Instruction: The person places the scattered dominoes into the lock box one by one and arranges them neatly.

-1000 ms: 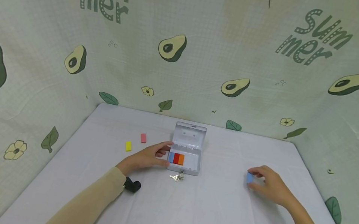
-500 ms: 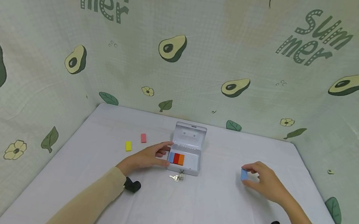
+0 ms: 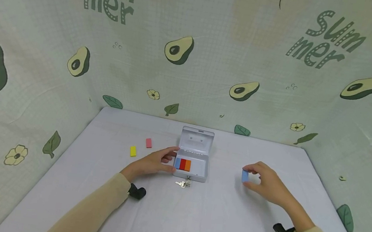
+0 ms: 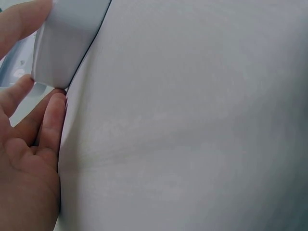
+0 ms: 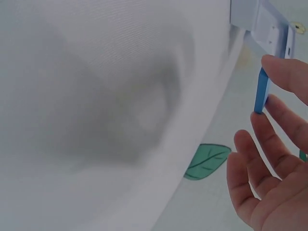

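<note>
My right hand point(image 3: 270, 185) pinches a small blue domino block point(image 3: 245, 176) upright between thumb and fingertips, over the cloth to the right of an open metal cash box point(image 3: 199, 167). In the right wrist view the block point(image 5: 262, 92) is held by its two ends, the other fingers loosely bent. My left hand point(image 3: 151, 163) grips the left side of the cash box, thumb at its front corner and fingers towards the hinge; the left wrist view shows the thumb on the box's wall point(image 4: 72, 43). Inside the box, blue point(image 3: 177, 163), red point(image 3: 182, 164) and orange point(image 3: 188, 165) blocks lie side by side.
The box's lid point(image 3: 196, 141) leans back, raised. Keys point(image 3: 182, 184) hang from the lock at its front. Left of the box lie a yellow block point(image 3: 133, 151) and a pink block point(image 3: 148, 143) on the white cloth point(image 3: 172, 220). A printed curtain point(image 3: 215, 26) encloses the table.
My right hand has moved left across the table, bringing the blue domino block closer to the cash box. The left hand and the box have stayed put.
</note>
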Tool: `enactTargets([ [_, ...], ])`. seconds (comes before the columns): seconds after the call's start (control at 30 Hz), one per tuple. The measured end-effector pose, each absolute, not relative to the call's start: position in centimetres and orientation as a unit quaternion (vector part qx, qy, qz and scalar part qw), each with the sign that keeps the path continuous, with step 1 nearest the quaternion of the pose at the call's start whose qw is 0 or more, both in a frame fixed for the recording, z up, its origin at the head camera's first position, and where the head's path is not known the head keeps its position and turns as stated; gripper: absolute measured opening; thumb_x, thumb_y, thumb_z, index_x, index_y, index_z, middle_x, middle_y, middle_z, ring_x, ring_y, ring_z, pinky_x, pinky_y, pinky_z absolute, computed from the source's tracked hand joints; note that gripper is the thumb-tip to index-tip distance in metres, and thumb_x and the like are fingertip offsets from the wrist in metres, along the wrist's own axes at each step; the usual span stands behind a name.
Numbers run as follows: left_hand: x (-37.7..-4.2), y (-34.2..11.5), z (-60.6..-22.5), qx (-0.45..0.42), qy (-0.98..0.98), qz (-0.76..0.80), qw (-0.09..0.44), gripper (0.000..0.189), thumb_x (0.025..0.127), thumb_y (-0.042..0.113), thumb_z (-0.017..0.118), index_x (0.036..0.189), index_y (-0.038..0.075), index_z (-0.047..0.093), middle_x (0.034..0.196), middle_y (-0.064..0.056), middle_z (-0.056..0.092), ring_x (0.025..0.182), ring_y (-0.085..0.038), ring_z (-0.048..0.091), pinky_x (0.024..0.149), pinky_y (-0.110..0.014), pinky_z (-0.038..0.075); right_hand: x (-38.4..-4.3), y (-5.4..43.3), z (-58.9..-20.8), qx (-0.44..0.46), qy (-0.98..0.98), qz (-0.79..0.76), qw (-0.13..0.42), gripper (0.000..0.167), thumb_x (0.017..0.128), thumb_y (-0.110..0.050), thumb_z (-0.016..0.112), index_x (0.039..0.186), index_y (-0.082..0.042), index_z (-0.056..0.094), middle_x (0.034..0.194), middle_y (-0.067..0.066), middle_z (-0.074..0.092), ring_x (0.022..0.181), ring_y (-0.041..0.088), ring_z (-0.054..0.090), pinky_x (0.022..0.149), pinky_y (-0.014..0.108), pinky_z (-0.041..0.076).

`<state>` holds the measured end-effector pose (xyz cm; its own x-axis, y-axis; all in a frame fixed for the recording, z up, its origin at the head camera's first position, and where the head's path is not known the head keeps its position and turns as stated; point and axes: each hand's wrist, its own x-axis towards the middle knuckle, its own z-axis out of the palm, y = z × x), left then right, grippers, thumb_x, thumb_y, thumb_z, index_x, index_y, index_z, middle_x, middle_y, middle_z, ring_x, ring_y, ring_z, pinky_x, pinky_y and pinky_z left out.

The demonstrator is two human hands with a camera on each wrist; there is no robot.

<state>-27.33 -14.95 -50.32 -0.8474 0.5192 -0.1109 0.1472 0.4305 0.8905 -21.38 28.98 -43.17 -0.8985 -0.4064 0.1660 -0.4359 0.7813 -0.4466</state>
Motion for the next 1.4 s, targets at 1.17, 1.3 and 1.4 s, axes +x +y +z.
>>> enactTargets([
  [1.17,-27.2,-15.0,-50.3,0.197,0.830,0.488,0.186,0.086,0.092,0.041,0.084,0.165,0.035,0.037,0.161,0.001,0.050,0.140,-0.022,0.052,0.120,-0.043,0.045,-22.6,24.7,-42.6,0.249,-0.934,0.254,0.017,0.042,0.087,-0.011,0.088,0.126,-0.004,0.072,0.114,0.004,0.068,0.111,0.038,0.064,0.096,0.058,0.058],
  [1.3,-27.3,-15.0,-50.3,0.197,0.829,0.487,0.189,0.086,0.092,0.042,0.084,0.164,0.035,0.038,0.160,0.001,0.050,0.140,-0.022,0.051,0.120,-0.042,0.045,-22.8,24.2,-42.5,0.255,-0.933,0.253,0.019,0.043,0.087,-0.011,0.089,0.126,-0.005,0.072,0.114,0.004,0.068,0.111,0.037,0.065,0.096,0.056,0.059],
  [1.4,-27.3,-15.0,-50.2,0.198,0.830,0.487,0.189,0.087,0.092,0.042,0.084,0.164,0.035,0.037,0.160,0.001,0.050,0.140,-0.023,0.051,0.120,-0.042,0.045,-23.0,23.9,-42.5,0.260,-0.932,0.252,0.026,0.043,0.086,-0.011,0.089,0.125,-0.005,0.073,0.114,0.004,0.068,0.110,0.037,0.065,0.096,0.056,0.059],
])
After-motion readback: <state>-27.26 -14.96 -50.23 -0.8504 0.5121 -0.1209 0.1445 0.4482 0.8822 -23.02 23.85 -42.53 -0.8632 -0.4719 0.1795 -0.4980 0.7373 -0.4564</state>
